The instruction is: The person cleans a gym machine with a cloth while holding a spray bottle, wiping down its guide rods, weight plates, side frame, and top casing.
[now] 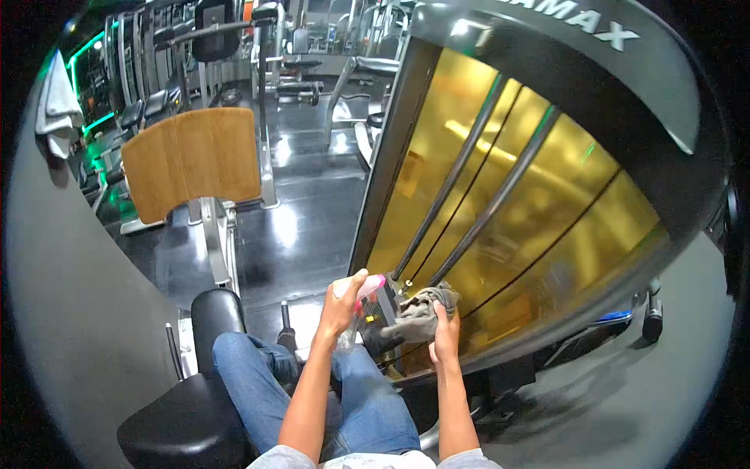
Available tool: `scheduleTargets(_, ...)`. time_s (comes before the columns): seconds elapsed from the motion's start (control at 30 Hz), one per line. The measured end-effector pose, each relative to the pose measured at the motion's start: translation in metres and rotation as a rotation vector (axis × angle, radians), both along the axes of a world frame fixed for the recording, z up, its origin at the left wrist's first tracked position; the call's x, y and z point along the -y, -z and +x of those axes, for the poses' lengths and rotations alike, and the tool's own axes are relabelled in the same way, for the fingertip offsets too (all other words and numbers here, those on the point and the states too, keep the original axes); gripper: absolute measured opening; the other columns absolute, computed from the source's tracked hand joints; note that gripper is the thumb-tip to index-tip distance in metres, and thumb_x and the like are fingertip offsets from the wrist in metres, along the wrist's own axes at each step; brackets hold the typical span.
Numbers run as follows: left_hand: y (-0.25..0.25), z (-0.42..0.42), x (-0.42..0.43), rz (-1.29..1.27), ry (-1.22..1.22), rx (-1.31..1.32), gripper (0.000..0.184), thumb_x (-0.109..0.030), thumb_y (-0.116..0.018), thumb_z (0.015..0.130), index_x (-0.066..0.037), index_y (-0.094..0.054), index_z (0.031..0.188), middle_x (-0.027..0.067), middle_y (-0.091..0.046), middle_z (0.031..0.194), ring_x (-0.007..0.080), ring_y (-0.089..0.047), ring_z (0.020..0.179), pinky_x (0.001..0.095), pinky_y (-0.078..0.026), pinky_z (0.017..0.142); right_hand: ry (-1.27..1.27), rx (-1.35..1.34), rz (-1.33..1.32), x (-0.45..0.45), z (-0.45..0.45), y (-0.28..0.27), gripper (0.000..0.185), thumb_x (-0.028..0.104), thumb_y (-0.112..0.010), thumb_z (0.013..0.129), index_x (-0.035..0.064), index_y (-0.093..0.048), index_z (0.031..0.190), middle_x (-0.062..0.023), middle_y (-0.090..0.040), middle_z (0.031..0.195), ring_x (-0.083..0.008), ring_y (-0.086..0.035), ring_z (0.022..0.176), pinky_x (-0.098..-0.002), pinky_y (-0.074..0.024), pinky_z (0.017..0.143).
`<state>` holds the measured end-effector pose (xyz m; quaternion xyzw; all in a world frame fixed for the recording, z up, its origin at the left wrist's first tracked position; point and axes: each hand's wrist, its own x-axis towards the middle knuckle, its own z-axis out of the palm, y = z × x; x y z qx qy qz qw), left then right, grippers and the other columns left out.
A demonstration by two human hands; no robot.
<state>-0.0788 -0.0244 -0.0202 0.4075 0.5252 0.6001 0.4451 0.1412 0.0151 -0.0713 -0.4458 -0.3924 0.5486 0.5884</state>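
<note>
My left hand (pixel 337 311) is wrapped round a spray bottle (pixel 348 338) with a clear body and a pink-and-white head. The bottle's nozzle (pixel 375 283) points right, at the weight machine. A crumpled grey cloth (pixel 422 316) is bunched in my right hand (pixel 446 336), close in front of the machine's gold-tinted panel (pixel 516 203). Whether the cloth touches the machine I cannot tell. Between my hands part of the dark weight stack (pixel 380 306) shows, with guide rods (pixel 500 195) rising from it.
Black padded seats (pixel 183 418) lie at lower left, beside my legs in jeans (pixel 367 399). A wooden board (pixel 191 160) on a metal post stands ahead left. A white towel (pixel 58 109) hangs at far left. More gym machines (pixel 289 78) fill the back across the dark floor (pixel 305 172).
</note>
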Motion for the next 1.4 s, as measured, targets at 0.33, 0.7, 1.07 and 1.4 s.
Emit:
scheduleTargets(0.33,-0.065,0.064,0.032,0.157,0.253,-0.066,0.038,-0.04,-0.057,0.097,-0.004,-0.07,0.089,0.0015,-0.064,0.071,0.0076,-0.053,0.053,0.0238,-0.042,0.049,-0.379,-0.425,0.005,0.082,0.062,-0.054,0.039,0.024,-0.042,0.095,0.0024,-0.054,0.126,-0.0085,-0.06,0.124,-0.0222,-0.058,0.113,-0.0367,-0.0427,0.102)
scheduleTargets(0.7,-0.098,0.165,0.057,0.653,0.354,-0.538,0.034,-0.033,-0.067,0.086,0.001,-0.063,0.085,0.0104,-0.057,0.074,0.0235,-0.056,0.072,0.034,-0.042,0.063,0.286,0.005,0.392,0.151,0.138,-0.077,0.06,0.017,-0.066,0.092,-0.0007,-0.04,0.142,-0.0104,-0.051,0.135,-0.0209,-0.047,0.124,-0.0338,-0.0323,0.108)
scheduleTargets(1.07,-0.076,0.234,0.057,0.676,0.126,-0.789,0.028,-0.02,-0.076,0.073,0.002,-0.058,0.076,0.0171,-0.058,0.073,0.0367,-0.057,0.068,0.0418,-0.047,0.063,0.536,-0.164,0.305,0.151,0.172,-0.029,0.052,0.031,-0.071,0.091,0.0069,-0.05,0.131,-0.0039,-0.055,0.123,-0.0171,-0.05,0.114,-0.031,-0.0393,0.098)
scheduleTargets(1.4,-0.066,0.236,0.048,0.68,0.021,-0.853,0.02,-0.02,-0.072,0.073,-0.002,-0.063,0.077,0.0132,-0.054,0.064,0.03,-0.053,0.054,0.0382,-0.042,0.051,0.676,-0.029,0.428,0.097,0.113,-0.036,0.039,0.031,-0.06,0.097,0.0029,-0.051,0.122,-0.0109,-0.056,0.117,-0.0207,-0.053,0.108,-0.0366,-0.0418,0.097)
